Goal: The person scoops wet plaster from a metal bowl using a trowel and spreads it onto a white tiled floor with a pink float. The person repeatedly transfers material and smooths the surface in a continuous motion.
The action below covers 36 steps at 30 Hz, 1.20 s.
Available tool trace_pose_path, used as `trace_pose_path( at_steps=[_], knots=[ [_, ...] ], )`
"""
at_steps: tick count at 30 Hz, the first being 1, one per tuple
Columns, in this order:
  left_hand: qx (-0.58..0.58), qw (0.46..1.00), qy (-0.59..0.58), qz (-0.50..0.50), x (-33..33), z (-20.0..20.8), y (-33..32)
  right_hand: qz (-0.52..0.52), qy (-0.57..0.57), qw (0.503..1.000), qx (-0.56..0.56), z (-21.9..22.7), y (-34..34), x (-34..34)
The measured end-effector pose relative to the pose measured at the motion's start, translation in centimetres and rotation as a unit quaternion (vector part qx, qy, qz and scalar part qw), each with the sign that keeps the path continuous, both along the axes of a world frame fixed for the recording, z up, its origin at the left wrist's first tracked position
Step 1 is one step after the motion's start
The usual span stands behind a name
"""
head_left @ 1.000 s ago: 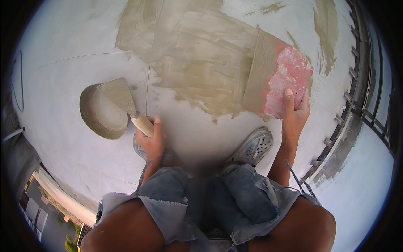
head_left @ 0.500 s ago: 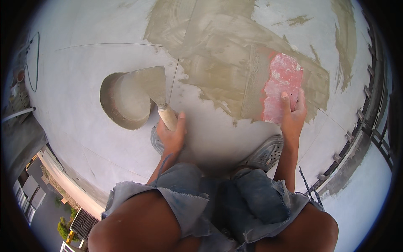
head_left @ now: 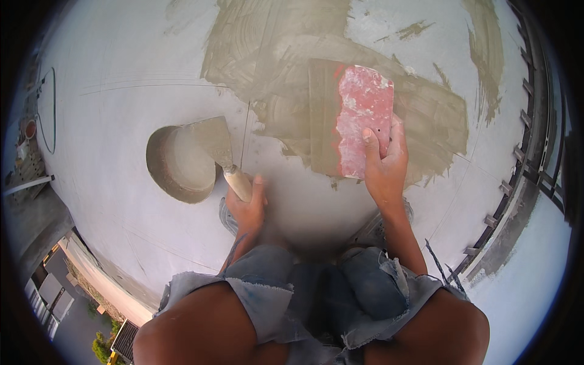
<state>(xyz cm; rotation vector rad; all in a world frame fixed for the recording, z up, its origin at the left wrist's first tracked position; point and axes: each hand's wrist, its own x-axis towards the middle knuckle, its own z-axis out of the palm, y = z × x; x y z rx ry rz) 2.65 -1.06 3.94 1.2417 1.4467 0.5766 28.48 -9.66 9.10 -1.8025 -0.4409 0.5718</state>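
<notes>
Rightward part of the patch exposed now: red spreader (head_left: pixel 367 115) and right hand (head_left: pixel 387 164) have shifted left since the earlier frame. Coating looks partway, as a judgement: greyish-green paste (head_left: pixel 429 115) spread in a broad, ragged-edged patch, separate streaks (head_left: pixel 485 61) upper right; pale floor (head_left: pixel 109 134) at left and near the feet uncoated, whether meant for coating can't tell. Spreader lies over the patch's near part, flat and roughly rectangular, red face scuffed whitish, left band paste-coloured with a wavy border, small hole by the thumb. Right grip closed on its right side, thumb on top. Left hand (head_left: pixel 246 207) wrapped round wooden handle of scraper (head_left: pixel 213 137), paste-smeared blade overlapping round pan (head_left: pixel 159 164).
</notes>
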Motion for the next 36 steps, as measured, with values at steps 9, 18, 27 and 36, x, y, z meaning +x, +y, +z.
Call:
trace_pose_path(
  at_steps=[9, 18, 27, 36],
  knots=[
    [0.037, 0.999, -0.009, -0.022, -0.6, -0.6, 0.2, 0.086, 0.011, 0.996, 0.01, -1.8, 8.0, -3.7],
    [0.03, 0.999, -0.043, 0.01, -0.4, -0.3, 0.0, -0.052, -0.065, 0.986, -0.145, -0.2, -4.7, 1.7],
    [0.028, 0.999, -0.039, -0.011, -1.7, -1.9, 0.2, -0.158, -0.12, 0.967, -0.157, 1.8, -13.7, 7.1],
    [0.065, 0.997, -0.026, -0.021, -0.9, -0.9, 0.1, -0.085, -0.028, 0.986, -0.138, -0.6, -7.1, 2.7]
  ],
)
